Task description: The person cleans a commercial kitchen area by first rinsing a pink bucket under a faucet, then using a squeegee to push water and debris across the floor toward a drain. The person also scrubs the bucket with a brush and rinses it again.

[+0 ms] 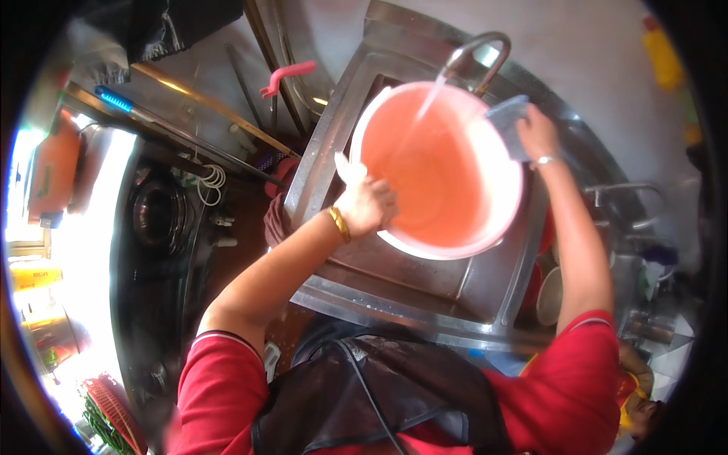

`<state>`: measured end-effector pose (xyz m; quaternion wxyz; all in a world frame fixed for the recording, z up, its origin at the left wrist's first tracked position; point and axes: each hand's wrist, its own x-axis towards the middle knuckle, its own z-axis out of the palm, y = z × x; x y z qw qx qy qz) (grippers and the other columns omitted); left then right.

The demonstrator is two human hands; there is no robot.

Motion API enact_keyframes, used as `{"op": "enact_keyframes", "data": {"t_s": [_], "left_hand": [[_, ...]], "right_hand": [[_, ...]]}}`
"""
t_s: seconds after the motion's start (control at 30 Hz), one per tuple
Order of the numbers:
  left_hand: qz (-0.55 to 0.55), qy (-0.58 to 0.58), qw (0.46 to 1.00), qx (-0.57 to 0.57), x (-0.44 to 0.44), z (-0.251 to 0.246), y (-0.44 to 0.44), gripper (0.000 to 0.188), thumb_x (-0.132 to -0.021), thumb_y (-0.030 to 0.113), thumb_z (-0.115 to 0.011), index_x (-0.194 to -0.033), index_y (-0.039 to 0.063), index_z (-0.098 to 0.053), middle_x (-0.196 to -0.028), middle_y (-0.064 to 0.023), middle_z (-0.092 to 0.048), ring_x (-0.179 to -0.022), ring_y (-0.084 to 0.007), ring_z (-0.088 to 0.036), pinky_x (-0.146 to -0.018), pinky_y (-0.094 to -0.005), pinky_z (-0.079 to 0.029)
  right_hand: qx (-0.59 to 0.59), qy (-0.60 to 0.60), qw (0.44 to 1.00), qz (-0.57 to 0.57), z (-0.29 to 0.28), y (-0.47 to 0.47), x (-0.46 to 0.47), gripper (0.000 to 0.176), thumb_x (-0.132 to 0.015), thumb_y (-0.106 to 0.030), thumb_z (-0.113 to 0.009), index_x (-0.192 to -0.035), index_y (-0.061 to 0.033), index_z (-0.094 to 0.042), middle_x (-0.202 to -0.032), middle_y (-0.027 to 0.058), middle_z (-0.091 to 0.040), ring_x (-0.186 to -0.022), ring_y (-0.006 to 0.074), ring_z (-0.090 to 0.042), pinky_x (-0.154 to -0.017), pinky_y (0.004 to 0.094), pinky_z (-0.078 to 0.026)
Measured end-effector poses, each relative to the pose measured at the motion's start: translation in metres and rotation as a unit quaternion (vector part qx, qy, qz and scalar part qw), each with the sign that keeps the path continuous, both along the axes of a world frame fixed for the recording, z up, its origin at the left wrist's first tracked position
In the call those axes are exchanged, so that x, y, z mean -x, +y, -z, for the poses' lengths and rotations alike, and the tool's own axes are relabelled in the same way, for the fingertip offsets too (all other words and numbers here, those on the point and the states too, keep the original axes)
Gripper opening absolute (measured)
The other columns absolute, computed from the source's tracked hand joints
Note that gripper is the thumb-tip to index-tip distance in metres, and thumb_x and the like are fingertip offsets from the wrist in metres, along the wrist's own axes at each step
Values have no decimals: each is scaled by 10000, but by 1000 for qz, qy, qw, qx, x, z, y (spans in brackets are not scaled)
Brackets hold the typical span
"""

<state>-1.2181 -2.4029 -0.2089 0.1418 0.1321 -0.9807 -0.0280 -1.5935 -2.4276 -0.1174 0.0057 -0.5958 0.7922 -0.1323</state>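
A large round pink plastic tub sits tilted in the steel sink. Water runs into it from the curved metal faucet. My left hand grips the tub's rim at the lower left, a gold-coloured bracelet on that wrist. At the tub's right rim, my right hand holds a grey-blue cloth; its wrist bears a silvery bangle. Whether the cloth touches the rim is hard to tell.
Left of the sink stand a blue-handled pole and a black stove top. A brown cloth hangs at the sink's left edge. Bowls and a second faucet lie to the right. Part of another person shows at lower right.
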Motion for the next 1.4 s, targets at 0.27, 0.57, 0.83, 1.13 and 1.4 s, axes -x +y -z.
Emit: {"op": "enact_keyframes", "data": {"t_s": [0.27, 0.57, 0.83, 1.13, 1.4], "left_hand": [[-167, 42, 958, -230, -46, -20, 25, 555, -631, 299, -764, -1097, 84, -553, -892, -73, -533, -822, -264, -551, -705, -379, -456], [-380, 156, 792, -451, -40, 32, 32, 657, -782, 117, -578, -1319, -29, -230, -723, -146, -589, -543, -192, -581, -506, -310, -462], [-315, 297, 674, -599, -17, -11, -20, 283, -780, 48, -547, -1056, 34, -486, -813, -75, -578, -658, -164, -586, -502, -264, -465], [-372, 159, 769, -495, -27, 32, 3, 641, -804, 283, -598, -1318, -4, -346, -875, -176, -647, -720, -246, -641, -624, -341, -484], [-285, 82, 799, -524, 35, -21, -31, 620, -808, 487, -607, -1169, -11, -526, -762, -120, -609, -662, -203, -576, -625, -329, -465]], "right_hand": [[25, -226, 962, 150, 104, 70, 32, 373, -824, -258, -500, -1047, 41, -517, -917, 233, -614, -855, 337, -612, -765, 361, -464], [75, -457, 860, 213, 94, 163, -24, 328, -689, -103, -593, -981, 32, -531, -912, 132, -616, -790, 205, -609, -731, 322, -485], [97, -488, 837, 226, 34, 98, -39, 234, -707, -48, -573, -917, 41, -517, -830, 121, -587, -696, 172, -575, -630, 316, -489], [148, -547, 812, 140, 13, 135, -29, 218, -708, -2, -575, -917, 31, -523, -821, 105, -592, -702, 172, -589, -639, 284, -500], [119, -397, 908, -61, 61, 121, -171, 326, -765, -246, -659, -916, -25, -472, -703, 136, -576, -626, 293, -584, -562, 396, -462]]}}
